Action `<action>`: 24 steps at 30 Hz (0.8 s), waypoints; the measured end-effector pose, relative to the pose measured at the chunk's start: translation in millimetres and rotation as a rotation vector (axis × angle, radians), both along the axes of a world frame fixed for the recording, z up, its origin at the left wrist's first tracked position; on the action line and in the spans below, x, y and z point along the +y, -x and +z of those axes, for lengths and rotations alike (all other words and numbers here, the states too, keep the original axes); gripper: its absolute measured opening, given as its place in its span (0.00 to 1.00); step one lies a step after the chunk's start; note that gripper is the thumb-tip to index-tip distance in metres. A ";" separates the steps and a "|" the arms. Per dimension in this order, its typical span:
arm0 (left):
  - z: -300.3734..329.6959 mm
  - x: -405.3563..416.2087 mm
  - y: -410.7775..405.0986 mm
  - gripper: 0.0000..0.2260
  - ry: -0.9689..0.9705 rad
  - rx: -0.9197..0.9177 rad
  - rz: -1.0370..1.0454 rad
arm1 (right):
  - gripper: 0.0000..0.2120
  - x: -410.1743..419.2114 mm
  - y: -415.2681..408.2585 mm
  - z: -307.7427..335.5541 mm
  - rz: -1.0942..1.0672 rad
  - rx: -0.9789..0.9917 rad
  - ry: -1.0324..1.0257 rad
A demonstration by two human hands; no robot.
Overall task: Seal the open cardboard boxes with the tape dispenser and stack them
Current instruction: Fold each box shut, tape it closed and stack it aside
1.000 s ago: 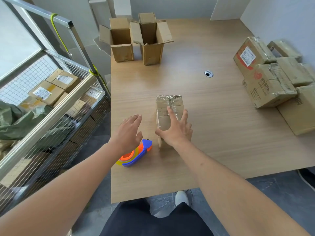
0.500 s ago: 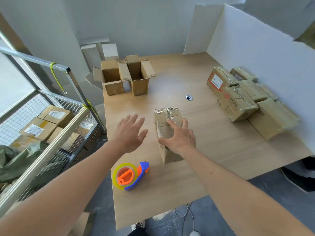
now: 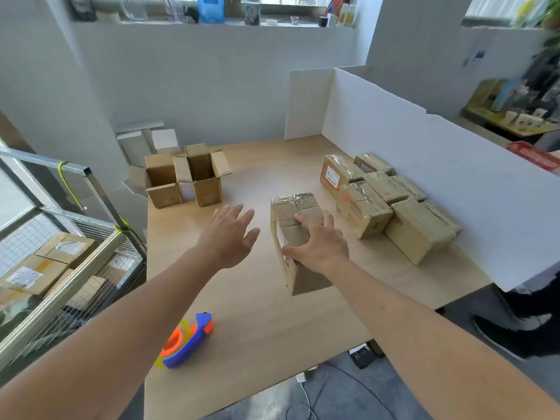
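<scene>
A taped brown box [image 3: 298,237] stood mid-table, two open boxes [image 3: 185,178] stood at the far left, sealed boxes [image 3: 388,201] were grouped at right, and the orange-blue tape dispenser [image 3: 186,341] lay near the front edge.

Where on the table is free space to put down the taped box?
Free: between the open boxes and sealed stack; the near edge right of the tape dispenser. Crowded: along the white board.

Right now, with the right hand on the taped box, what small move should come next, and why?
Probably bring the left hand onto the taped box and lift it toward the sealed boxes on the right. Tape already covers its top, the right hand grips it, and the tape dispenser lies untouched.
</scene>
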State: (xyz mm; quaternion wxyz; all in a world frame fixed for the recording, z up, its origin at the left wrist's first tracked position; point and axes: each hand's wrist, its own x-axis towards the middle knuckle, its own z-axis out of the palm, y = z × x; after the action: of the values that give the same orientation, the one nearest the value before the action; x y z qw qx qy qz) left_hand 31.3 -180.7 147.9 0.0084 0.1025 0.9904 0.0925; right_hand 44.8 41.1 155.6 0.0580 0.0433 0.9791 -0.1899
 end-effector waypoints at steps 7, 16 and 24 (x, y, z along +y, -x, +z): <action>1.9 108.6 -6.0 0.27 -0.006 -0.004 -0.041 | 0.43 108.5 -17.7 2.7 -0.007 0.012 0.020; -14.2 235.3 0.5 0.26 0.000 -0.044 -0.122 | 0.42 228.2 -28.8 -13.3 -0.069 -0.001 0.051; -56.8 305.5 52.0 0.25 0.010 -0.099 -0.196 | 0.43 296.8 10.9 -53.6 -0.106 -0.050 0.033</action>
State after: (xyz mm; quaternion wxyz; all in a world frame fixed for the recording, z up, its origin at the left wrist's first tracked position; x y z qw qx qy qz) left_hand -20.7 124.8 91.0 0.0670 0.1943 0.9744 0.0914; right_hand 33.9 337.9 102.1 0.0728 0.0990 0.9705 -0.2075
